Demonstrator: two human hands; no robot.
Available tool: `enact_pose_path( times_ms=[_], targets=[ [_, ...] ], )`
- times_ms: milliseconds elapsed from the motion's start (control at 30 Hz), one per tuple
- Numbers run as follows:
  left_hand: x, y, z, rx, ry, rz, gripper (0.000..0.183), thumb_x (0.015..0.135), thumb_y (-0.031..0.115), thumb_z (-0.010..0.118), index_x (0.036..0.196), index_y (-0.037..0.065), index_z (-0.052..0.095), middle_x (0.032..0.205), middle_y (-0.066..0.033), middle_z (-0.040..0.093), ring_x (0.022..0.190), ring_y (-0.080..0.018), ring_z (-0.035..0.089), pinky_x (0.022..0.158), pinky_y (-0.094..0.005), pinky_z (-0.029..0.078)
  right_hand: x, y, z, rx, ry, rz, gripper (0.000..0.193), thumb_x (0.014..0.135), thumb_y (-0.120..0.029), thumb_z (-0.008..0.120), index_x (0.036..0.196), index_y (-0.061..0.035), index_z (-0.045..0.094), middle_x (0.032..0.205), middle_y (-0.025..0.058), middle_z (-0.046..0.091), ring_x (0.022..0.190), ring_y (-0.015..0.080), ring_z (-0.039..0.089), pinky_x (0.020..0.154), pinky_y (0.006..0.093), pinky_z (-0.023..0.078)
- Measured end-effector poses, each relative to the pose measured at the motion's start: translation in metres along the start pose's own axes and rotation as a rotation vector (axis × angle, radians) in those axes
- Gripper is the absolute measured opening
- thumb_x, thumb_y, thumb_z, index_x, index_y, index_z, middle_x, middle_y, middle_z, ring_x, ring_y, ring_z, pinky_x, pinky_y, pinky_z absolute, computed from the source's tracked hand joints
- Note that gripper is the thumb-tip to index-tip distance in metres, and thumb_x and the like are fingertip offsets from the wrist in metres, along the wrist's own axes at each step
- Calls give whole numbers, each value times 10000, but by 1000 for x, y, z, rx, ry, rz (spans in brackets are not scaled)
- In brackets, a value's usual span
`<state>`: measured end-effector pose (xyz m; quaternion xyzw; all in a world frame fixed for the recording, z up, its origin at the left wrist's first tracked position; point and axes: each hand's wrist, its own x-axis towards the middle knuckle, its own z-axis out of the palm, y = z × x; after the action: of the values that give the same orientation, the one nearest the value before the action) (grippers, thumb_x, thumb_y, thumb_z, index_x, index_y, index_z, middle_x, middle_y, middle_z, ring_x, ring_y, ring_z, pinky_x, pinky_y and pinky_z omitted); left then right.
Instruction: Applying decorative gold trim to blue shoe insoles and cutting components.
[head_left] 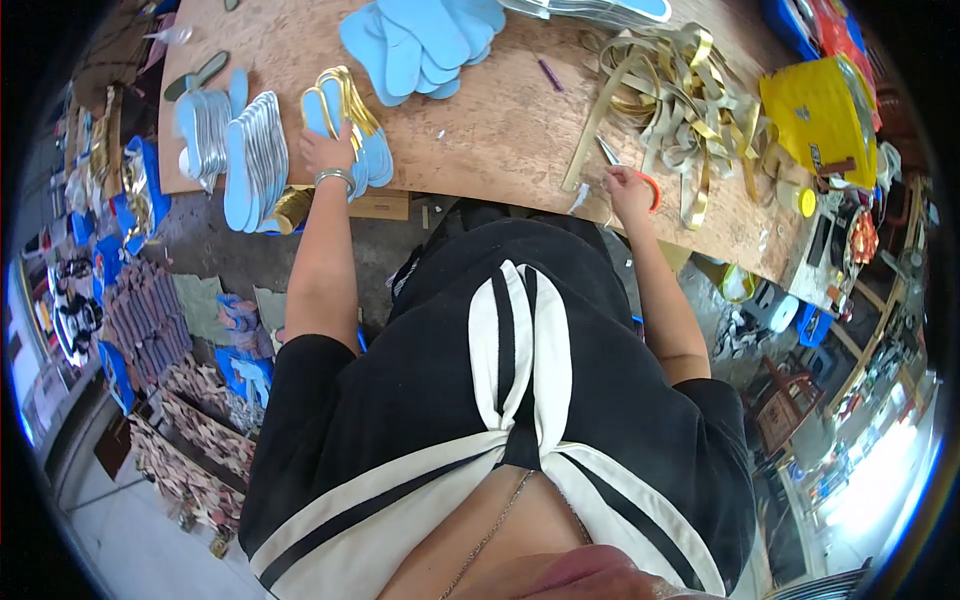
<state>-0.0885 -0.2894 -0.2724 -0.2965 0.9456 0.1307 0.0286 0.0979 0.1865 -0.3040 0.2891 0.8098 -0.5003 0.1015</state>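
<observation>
My left hand (328,150) is at the near edge of the table, closed on the heel end of a blue insole (317,112) with a gold edge. Beside it leans a row of similar gold-edged insoles (372,150). My right hand (629,192) has its fingers in the orange handles of a pair of scissors (655,194); the blades point away over the wood. Just past that hand lies a tangle of gold ribbon (690,95), with one straight gold strip (592,128) along its left side.
Silver-edged blue insoles (262,150) stand in rows at the table's left. Plain blue insoles (425,45) are piled at the back. A purple pen-like stick (550,74) lies mid-table on the wooden tabletop (500,140). At the right are a yellow bag (818,115) and a yellow-capped roll (803,200).
</observation>
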Motion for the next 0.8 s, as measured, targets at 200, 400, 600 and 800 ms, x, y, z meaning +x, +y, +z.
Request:
enact_pose_path(
  times_ms=[200,400,600,800],
  targets=[
    [-41,68,-12,-212,-122,631,662,759,302,696,1254,-53,436,1308,-275,401,1199,-422,413,1040,-445,315,3,-21,11,-662,-189,-820,230,736,-116,602,965,-120,612,920,57,563,912,246,542,749,363,462],
    [-63,129,11,-200,-12,882,717,734,368,718,1289,19,428,1363,-248,358,1249,-392,364,1032,-443,327,31,-37,13,-917,-512,-995,145,745,-121,565,885,-129,602,996,30,536,984,214,504,829,359,395],
    [-61,187,15,7,-105,849,768,753,430,680,1338,40,373,1376,-245,342,1252,-396,358,1024,-437,343,36,-64,12,-929,-587,-956,76,723,-155,610,791,-121,605,864,26,529,942,221,502,786,371,392],
    [-36,173,10,-41,-140,914,694,822,410,595,1327,-2,356,1324,-256,393,1150,-413,458,964,-446,401,16,-177,-25,-445,19,-950,182,644,-121,721,727,-115,559,826,38,541,847,230,509,747,373,391]
  ],
)
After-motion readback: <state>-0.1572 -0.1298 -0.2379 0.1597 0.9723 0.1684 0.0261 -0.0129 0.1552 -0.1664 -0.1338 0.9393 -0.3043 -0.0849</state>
